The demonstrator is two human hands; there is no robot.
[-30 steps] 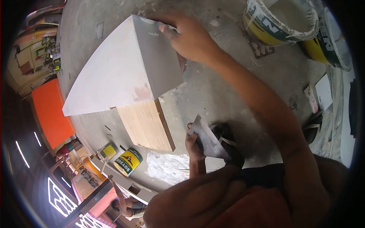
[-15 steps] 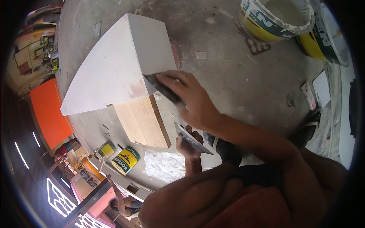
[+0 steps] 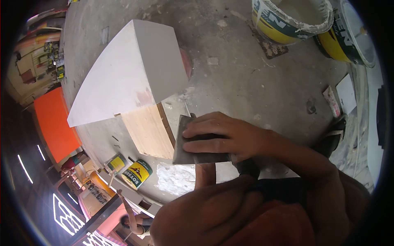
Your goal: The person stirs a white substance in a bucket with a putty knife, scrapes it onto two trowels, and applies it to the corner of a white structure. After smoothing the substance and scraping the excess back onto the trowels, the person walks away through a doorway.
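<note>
Right hand (image 3: pixel 227 137) lies flat across a grey flat metal scraper blade (image 3: pixel 183 141), fingers extended and pressing on it. Left hand (image 3: pixel 205 168) sits beneath the blade, mostly hidden; its grip cannot be determined. The white-puttied wedge-shaped wooden box (image 3: pixel 131 71) lies up and to the left of both hands, long axis running lower-left, bare plywood face (image 3: pixel 148 132) just beside the blade edge

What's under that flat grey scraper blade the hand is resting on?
The right hand lies across the scraper blade. Below it a forearm shows, but the left hand itself is covered. Beside the blade is the bare wooden board.
</note>
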